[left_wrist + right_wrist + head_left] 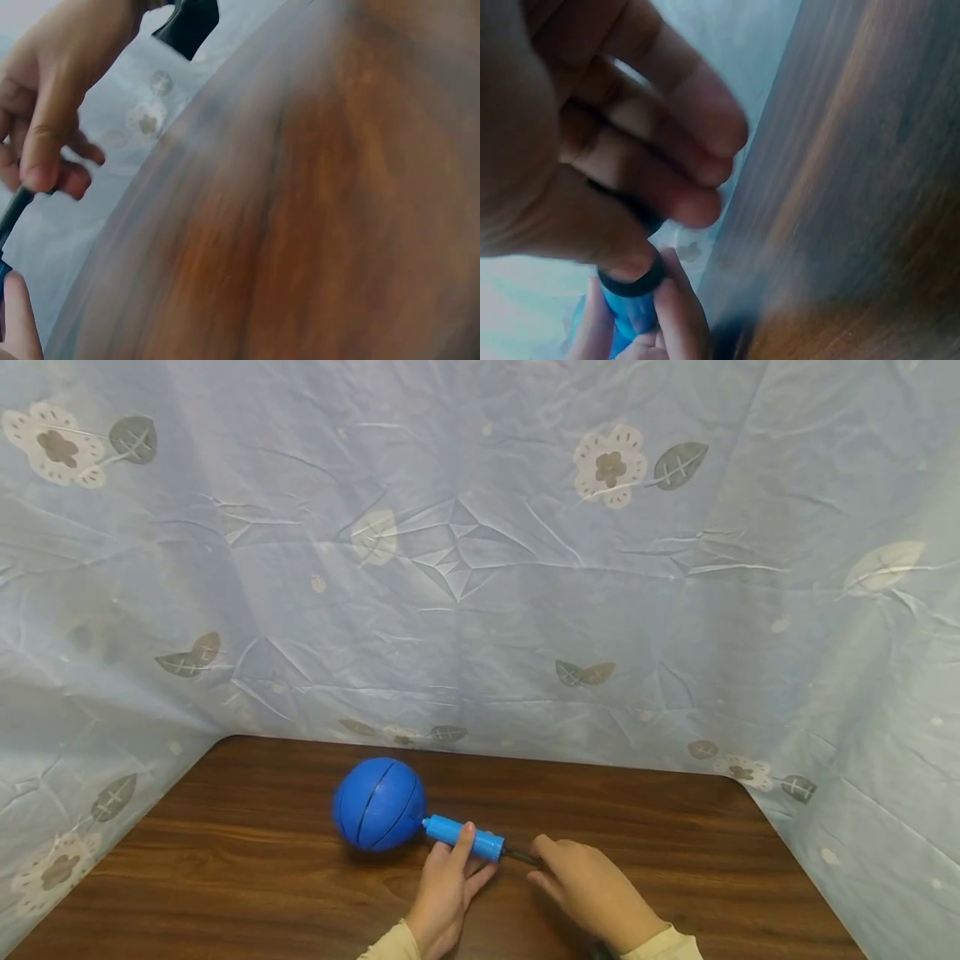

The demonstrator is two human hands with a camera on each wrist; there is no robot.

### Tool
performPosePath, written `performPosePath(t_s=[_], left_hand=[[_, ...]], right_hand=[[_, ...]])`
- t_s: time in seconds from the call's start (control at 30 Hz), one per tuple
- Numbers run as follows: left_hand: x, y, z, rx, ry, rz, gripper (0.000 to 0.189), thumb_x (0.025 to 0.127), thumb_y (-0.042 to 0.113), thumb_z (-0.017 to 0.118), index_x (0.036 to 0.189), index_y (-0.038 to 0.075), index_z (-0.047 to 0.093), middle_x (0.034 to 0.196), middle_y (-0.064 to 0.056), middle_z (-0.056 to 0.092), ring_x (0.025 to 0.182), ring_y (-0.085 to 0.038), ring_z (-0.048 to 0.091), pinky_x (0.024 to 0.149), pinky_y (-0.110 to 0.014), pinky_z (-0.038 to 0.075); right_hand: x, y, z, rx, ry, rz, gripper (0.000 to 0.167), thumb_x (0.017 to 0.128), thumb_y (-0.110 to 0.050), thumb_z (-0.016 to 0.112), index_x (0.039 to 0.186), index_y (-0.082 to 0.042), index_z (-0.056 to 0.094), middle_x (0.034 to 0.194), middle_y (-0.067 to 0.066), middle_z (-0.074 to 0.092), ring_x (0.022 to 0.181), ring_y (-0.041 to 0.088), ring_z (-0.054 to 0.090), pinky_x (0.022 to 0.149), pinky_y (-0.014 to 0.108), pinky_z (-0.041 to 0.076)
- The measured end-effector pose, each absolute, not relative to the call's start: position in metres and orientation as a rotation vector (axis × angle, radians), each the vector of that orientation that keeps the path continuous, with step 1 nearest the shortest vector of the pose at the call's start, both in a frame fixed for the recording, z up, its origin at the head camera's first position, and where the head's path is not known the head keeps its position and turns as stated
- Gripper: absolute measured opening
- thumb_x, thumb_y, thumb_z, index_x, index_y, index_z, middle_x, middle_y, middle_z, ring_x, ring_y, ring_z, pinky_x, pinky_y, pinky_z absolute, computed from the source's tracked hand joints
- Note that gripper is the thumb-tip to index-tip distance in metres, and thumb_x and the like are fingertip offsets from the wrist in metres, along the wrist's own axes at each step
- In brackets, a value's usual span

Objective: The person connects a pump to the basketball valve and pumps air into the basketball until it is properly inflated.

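A blue ball [378, 804] with black seam lines is at the left, low over the wooden table. The nozzle end of a blue hand pump [442, 829] meets the ball's right side. My left hand [444, 889] grips the pump's barrel, thumb along the top and fingers underneath. From the barrel's right end runs a dark rod [521, 857], and my right hand [588, 889] holds its outer end with curled fingers. In the right wrist view, the barrel's black end cap [634, 285] shows just below the right thumb. The handle is mostly hidden by the right hand.
The brown wooden table [247, 835] spans the lower view, its back edge running behind the ball. A pale blue curtain [465, 635] with flowers and leaves hangs behind and at both sides.
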State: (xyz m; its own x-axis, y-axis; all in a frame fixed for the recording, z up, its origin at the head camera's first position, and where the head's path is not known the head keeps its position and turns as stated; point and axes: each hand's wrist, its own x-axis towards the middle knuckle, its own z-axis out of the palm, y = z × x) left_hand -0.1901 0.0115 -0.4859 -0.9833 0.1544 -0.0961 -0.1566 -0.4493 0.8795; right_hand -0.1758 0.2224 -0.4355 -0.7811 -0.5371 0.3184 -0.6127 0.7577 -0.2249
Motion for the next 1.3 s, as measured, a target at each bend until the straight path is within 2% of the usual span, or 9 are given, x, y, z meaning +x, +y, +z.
performPosePath(t_s=[0.13, 0.27, 0.4, 0.5, 0.73, 0.9, 1.03, 1.3], left_hand=[[-0.185, 0.016, -0.484, 0.076, 1.495, 2.488, 0.069, 0.109, 0.045, 0.049, 0.145, -0.01, 0.027, 0.143, -0.026, 0.052, 0.129, -0.03, 0.059, 0.106, -0.045, 0.051], [-0.184, 0.017, -0.483, 0.091, 1.5, 2.502, 0.063, 0.11, 0.041, 0.049, 0.142, -0.009, 0.03, 0.137, -0.022, 0.056, 0.12, -0.025, 0.063, 0.104, -0.043, 0.053], [-0.184, 0.018, -0.484, 0.069, 1.517, 2.552, 0.061, 0.11, 0.041, 0.05, 0.139, -0.008, 0.03, 0.135, -0.023, 0.057, 0.116, -0.023, 0.065, 0.101, -0.043, 0.056], [-0.184, 0.02, -0.485, 0.03, 1.52, 2.609, 0.06, 0.11, 0.04, 0.051, 0.138, -0.009, 0.031, 0.134, -0.025, 0.058, 0.115, -0.024, 0.066, 0.099, -0.042, 0.057], [-0.194, 0.013, -0.485, -0.057, 1.612, 2.701, 0.056, 0.11, 0.038, 0.051, 0.138, -0.008, 0.036, 0.136, -0.03, 0.058, 0.115, -0.024, 0.067, 0.092, -0.039, 0.06], [-0.205, 0.003, -0.486, -0.148, 1.664, 2.758, 0.056, 0.109, 0.041, 0.052, 0.135, -0.007, 0.041, 0.131, -0.025, 0.063, 0.108, -0.019, 0.068, 0.088, -0.036, 0.061], [-0.209, -0.003, -0.486, -0.206, 1.704, 2.79, 0.057, 0.109, 0.044, 0.052, 0.135, -0.006, 0.043, 0.132, -0.025, 0.063, 0.115, -0.022, 0.067, 0.094, -0.037, 0.059], [-0.204, 0.0, -0.487, -0.188, 1.627, 2.757, 0.062, 0.109, 0.044, 0.051, 0.14, -0.008, 0.035, 0.144, -0.033, 0.05, 0.127, -0.029, 0.06, 0.103, -0.048, 0.053]], right_hand=[[-0.175, 0.22, -0.436, 0.937, -2.719, 0.572, 0.017, 0.097, -0.023, 0.074, 0.103, -0.016, 0.06, 0.081, -0.017, 0.055, 0.067, -0.004, 0.044, 0.058, 0.018, 0.046], [-0.174, 0.219, -0.436, 0.916, -2.687, 0.542, 0.019, 0.094, -0.026, 0.077, 0.102, -0.019, 0.062, 0.08, -0.018, 0.055, 0.066, -0.004, 0.045, 0.057, 0.018, 0.045], [-0.173, 0.217, -0.435, 0.862, -2.671, 0.474, 0.02, 0.091, -0.027, 0.081, 0.1, -0.021, 0.064, 0.085, -0.015, 0.061, 0.072, 0.0, 0.056, 0.059, 0.02, 0.05], [-0.173, 0.215, -0.435, 0.833, -2.713, 0.496, 0.019, 0.093, -0.023, 0.079, 0.102, -0.018, 0.063, 0.09, -0.013, 0.063, 0.079, 0.001, 0.061, 0.064, 0.022, 0.054], [-0.173, 0.217, -0.435, 0.744, -2.791, 0.496, 0.018, 0.095, -0.021, 0.076, 0.104, -0.015, 0.062, 0.088, -0.012, 0.062, 0.073, -0.001, 0.057, 0.062, 0.02, 0.053], [-0.173, 0.221, -0.437, 0.643, -2.814, 0.471, 0.018, 0.094, -0.017, 0.077, 0.105, -0.013, 0.063, 0.084, -0.007, 0.068, 0.064, 0.0, 0.053, 0.053, 0.021, 0.047], [-0.171, 0.222, -0.437, 0.569, -2.813, 0.455, 0.019, 0.091, -0.016, 0.08, 0.103, -0.015, 0.064, 0.083, -0.006, 0.07, 0.062, 0.001, 0.054, 0.051, 0.02, 0.045], [-0.173, 0.226, -0.436, 0.643, -2.8, 0.397, 0.021, 0.087, -0.018, 0.083, 0.097, -0.015, 0.065, 0.086, -0.007, 0.068, 0.072, 0.006, 0.063, 0.058, 0.021, 0.052]])
